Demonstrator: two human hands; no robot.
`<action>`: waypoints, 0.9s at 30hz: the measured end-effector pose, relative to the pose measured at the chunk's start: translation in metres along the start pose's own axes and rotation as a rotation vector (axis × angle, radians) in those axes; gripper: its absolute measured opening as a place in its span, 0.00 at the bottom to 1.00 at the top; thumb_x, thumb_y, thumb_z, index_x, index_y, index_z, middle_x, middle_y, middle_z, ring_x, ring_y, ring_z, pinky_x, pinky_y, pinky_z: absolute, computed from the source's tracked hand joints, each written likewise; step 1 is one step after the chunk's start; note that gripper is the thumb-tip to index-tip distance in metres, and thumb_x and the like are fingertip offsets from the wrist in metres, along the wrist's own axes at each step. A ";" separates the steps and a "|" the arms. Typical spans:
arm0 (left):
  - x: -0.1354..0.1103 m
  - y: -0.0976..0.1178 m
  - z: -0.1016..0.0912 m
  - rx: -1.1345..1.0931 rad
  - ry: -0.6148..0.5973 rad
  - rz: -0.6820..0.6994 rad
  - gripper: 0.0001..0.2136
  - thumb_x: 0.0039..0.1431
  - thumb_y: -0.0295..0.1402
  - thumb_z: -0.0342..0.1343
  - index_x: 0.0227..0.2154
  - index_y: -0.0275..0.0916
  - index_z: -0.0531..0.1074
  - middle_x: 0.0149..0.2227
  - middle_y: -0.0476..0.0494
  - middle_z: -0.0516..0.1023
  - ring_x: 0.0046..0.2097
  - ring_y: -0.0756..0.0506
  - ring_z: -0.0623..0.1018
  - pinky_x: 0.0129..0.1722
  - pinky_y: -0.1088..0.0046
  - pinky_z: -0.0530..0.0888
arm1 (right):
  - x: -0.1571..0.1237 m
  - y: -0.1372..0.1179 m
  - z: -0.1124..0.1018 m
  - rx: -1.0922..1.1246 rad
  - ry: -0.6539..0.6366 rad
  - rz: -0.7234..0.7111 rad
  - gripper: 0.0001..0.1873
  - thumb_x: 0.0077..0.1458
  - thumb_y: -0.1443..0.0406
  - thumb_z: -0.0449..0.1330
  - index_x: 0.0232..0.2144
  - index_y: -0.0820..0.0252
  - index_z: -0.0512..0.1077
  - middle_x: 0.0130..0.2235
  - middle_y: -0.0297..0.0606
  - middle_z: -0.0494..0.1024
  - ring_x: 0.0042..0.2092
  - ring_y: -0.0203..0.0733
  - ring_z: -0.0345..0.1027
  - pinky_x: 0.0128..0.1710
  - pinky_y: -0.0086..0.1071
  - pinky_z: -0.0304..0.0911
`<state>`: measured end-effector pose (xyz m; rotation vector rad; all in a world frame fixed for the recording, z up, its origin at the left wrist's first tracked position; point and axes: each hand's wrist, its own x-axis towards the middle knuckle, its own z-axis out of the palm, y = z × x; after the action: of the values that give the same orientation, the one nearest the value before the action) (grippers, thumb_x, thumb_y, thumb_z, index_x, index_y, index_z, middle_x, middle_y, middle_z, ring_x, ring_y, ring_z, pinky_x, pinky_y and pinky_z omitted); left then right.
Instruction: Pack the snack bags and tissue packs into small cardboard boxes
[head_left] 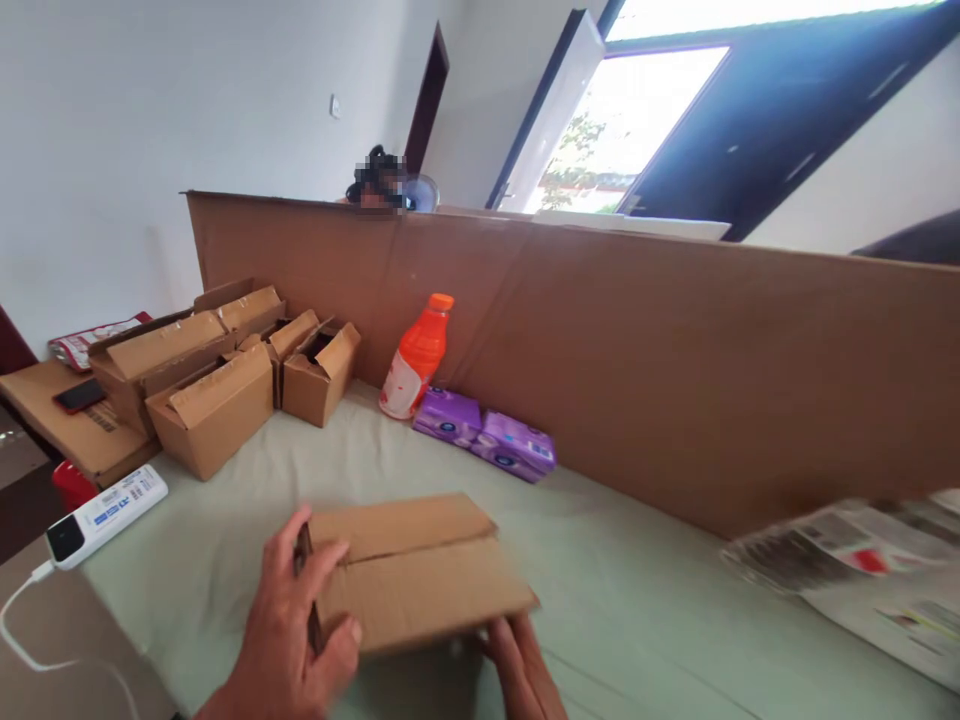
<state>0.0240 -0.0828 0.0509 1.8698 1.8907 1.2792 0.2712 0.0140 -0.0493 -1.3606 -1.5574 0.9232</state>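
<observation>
1 cardboard box [424,590] sat between left hand [289,620], clamped on its left end, and right hand [521,670], under its near right corner, grip hidden. Long axis ran left-right above green cloth [637,600].

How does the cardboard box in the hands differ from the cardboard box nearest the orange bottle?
Handling: the held box has the left hand gripping one end and the right hand at its lower edge; the standing box has no hand on it.
Flaps: the held box's lie nearly flat along a seam; the standing box's are raised, showing a dark opening.
Both are plain brown cardboard.
</observation>
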 end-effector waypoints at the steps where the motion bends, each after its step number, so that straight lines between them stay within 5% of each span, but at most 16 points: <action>1: 0.001 -0.007 -0.004 0.058 0.049 -0.007 0.23 0.62 0.35 0.53 0.60 0.46 0.64 0.67 0.31 0.54 0.63 0.31 0.67 0.55 0.44 0.74 | 0.027 -0.008 0.018 0.060 -0.049 0.012 0.36 0.62 0.42 0.48 0.64 0.54 0.64 0.64 0.46 0.68 0.64 0.57 0.63 0.53 0.50 0.71; 6: 0.031 -0.051 -0.028 0.313 0.385 -0.071 0.21 0.65 0.43 0.52 0.57 0.40 0.67 0.65 0.29 0.58 0.64 0.28 0.66 0.57 0.39 0.70 | 0.127 -0.053 0.141 0.107 -0.261 -0.187 0.38 0.64 0.42 0.40 0.59 0.63 0.67 0.58 0.51 0.75 0.58 0.53 0.69 0.57 0.50 0.67; 9: 0.057 -0.077 -0.040 0.339 0.537 -0.123 0.23 0.65 0.45 0.53 0.56 0.37 0.68 0.65 0.27 0.57 0.65 0.28 0.64 0.61 0.41 0.66 | 0.139 -0.070 0.208 0.054 -0.301 -0.276 0.36 0.66 0.48 0.41 0.61 0.68 0.65 0.60 0.55 0.72 0.61 0.51 0.67 0.61 0.48 0.62; 12: 0.074 -0.095 -0.045 0.255 0.632 -0.168 0.28 0.63 0.46 0.55 0.62 0.38 0.63 0.67 0.28 0.55 0.69 0.30 0.59 0.66 0.43 0.60 | 0.126 -0.076 0.241 -0.059 -0.344 -0.360 0.34 0.63 0.55 0.49 0.63 0.72 0.62 0.65 0.58 0.64 0.66 0.55 0.58 0.66 0.50 0.54; 15: 0.072 -0.105 -0.038 0.086 0.656 -0.192 0.38 0.60 0.47 0.59 0.68 0.43 0.50 0.70 0.29 0.48 0.71 0.30 0.53 0.66 0.44 0.60 | 0.108 -0.079 0.240 -0.196 -0.411 -0.439 0.35 0.56 0.62 0.58 0.64 0.70 0.61 0.67 0.57 0.62 0.68 0.57 0.54 0.67 0.53 0.50; 18: 0.044 -0.115 -0.021 0.033 0.609 -0.236 0.43 0.59 0.45 0.60 0.70 0.44 0.42 0.72 0.28 0.43 0.71 0.29 0.52 0.63 0.42 0.65 | 0.090 -0.086 0.222 -0.322 -0.472 -0.493 0.30 0.56 0.66 0.59 0.62 0.65 0.67 0.65 0.53 0.65 0.67 0.58 0.55 0.67 0.54 0.49; 23: -0.027 -0.127 0.015 0.185 0.297 -0.233 0.34 0.63 0.32 0.51 0.69 0.40 0.46 0.67 0.27 0.60 0.68 0.30 0.63 0.61 0.40 0.67 | 0.042 -0.091 0.190 -0.513 -0.544 -0.531 0.25 0.63 0.63 0.56 0.62 0.62 0.68 0.67 0.50 0.63 0.69 0.59 0.52 0.67 0.56 0.47; 27: -0.058 -0.122 0.028 0.189 0.221 -0.136 0.32 0.62 0.26 0.47 0.69 0.39 0.49 0.66 0.30 0.63 0.67 0.34 0.65 0.63 0.44 0.67 | -0.016 -0.083 0.160 -0.585 -0.603 -0.598 0.28 0.66 0.56 0.54 0.65 0.56 0.64 0.69 0.45 0.59 0.70 0.55 0.50 0.68 0.55 0.48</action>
<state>-0.0352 -0.1014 -0.0724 1.7065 2.2812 1.3533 0.0935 -0.0122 -0.0336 -0.8867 -2.6618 0.5257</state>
